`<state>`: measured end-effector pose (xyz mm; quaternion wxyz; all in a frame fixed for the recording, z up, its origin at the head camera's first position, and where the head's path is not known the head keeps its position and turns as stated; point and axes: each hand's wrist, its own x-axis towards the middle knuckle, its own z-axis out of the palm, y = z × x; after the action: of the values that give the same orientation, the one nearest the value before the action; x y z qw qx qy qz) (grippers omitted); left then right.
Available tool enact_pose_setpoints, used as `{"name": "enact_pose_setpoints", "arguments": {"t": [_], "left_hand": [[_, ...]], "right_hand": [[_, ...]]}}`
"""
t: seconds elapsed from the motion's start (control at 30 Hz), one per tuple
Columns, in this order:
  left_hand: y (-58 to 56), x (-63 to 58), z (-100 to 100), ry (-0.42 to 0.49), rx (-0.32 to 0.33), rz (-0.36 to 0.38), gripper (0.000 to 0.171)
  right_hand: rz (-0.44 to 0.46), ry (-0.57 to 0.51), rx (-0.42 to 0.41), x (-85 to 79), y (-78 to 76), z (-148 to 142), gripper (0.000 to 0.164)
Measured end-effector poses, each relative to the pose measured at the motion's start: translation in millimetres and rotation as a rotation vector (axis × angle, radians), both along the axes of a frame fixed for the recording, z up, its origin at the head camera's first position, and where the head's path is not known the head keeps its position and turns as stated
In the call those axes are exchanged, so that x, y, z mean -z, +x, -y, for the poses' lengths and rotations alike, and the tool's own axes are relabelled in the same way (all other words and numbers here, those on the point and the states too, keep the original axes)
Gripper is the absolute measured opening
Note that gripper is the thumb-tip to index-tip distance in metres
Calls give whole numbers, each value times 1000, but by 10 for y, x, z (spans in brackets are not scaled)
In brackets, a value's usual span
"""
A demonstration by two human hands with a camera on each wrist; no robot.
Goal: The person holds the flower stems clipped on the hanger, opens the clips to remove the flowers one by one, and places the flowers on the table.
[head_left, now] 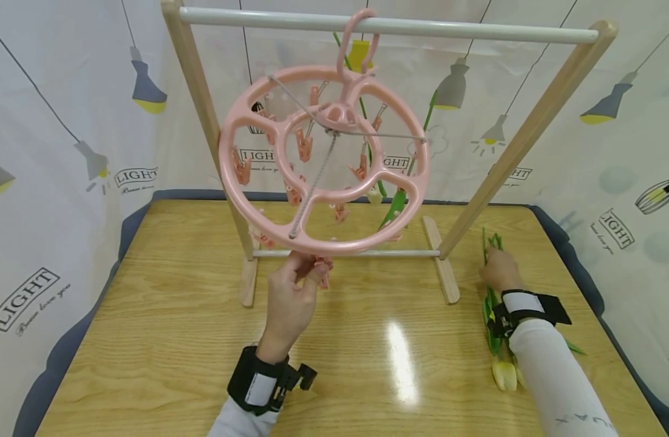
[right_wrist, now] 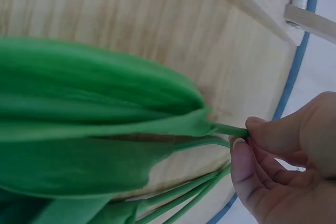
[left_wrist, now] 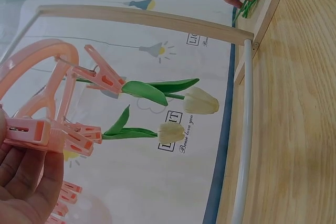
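At the front of the pink round clip hanger (head_left: 342, 246), my left hand (head_left: 291, 297) pinches a pink clothespin (left_wrist: 31, 132) between thumb and fingers. Over at the right side of the table, my right hand (head_left: 501, 270) pinches the green stem (right_wrist: 231, 130) of an artificial tulip between thumb and forefinger. More tulips lie under and beside that hand, a pale yellow bloom (head_left: 504, 375) toward the near edge. Two white tulips, one larger (left_wrist: 201, 101) and one smaller (left_wrist: 171, 131), hang bloom-down from the hanger's clothespins in the left wrist view.
The hanger hooks over the white top bar (head_left: 449, 27) of a wooden stand (head_left: 522, 142). Stand feet (head_left: 441, 261) rest on the wooden table (head_left: 165, 340). Several other pink clothespins (head_left: 304, 145) dangle around the ring. A lamp-printed cloth (head_left: 83, 60) surrounds the table.
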<state>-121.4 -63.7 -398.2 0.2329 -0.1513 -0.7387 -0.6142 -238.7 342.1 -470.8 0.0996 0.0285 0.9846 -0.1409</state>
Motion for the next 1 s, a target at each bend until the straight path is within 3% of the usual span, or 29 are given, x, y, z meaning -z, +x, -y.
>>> {"name": "enact_pose_setpoints", "arguments": {"t": [0.2,0.37,0.53,0.67,0.8,1.0], "left_hand": [[-1,2,-8,8,14,-14,13],[2,-5,-11,6,16,-3,13],[4,-14,-10,-4,27,-14,13],[-6,-6,-6,-10,38,-30,13],[-25,21,1,-7,64,-58,12],[-42,43,13,14,155,-83,13]], "right_hand": [[38,46,-16,89,-19,-15,27],[38,112,-32,174,-52,-60,25],[46,169,-71,156,-25,-26,21],[-1,199,-114,164,19,9,15],[3,171,-79,182,55,32,14],[60,130,-35,193,72,42,14]]}}
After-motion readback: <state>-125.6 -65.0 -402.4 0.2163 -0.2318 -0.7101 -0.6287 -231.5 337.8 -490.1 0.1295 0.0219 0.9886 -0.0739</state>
